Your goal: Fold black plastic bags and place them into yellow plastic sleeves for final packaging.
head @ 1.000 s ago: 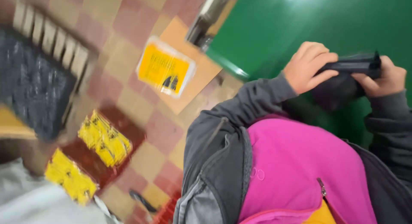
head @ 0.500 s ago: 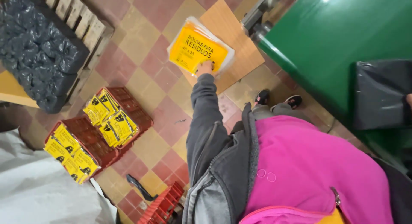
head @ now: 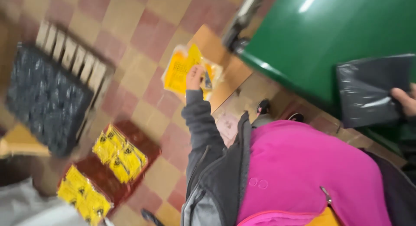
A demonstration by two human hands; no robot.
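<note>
Nearest the camera is the person's own body: a bright pink fleece top [head: 303, 178] under an open grey jacket [head: 216, 187], seen from above.

From the jacket the left arm stretches down and away to the left hand [head: 195, 76], whose fingers are curled onto a yellow plastic packet with dark print [head: 177, 70]. The packet looks partly lifted and creased at the hand, so the grip seems made, though blur hides how firmly the fingers close. It lies on a flat brown sheet of cardboard [head: 216, 48] on the checked red and cream tile floor [head: 143, 18], just beside the foot of a large green bin-like container [head: 312, 39].

At the right edge, the right hand [head: 405, 100] pinches a folded dark grey plastic bag [head: 368, 89], fingers closed on its edge, holding it up in front of the green container.

Judging from this, one bag is already in hand and the yellow packet is only now being taken up; it has not left the cardboard.

Farther off to the left, a red plastic crate [head: 134, 165] holds more yellow packets [head: 119, 154], all untouched. Beyond it a black sheeted bundle [head: 43, 100] rests on a wooden pallet [head: 73, 57].
</note>
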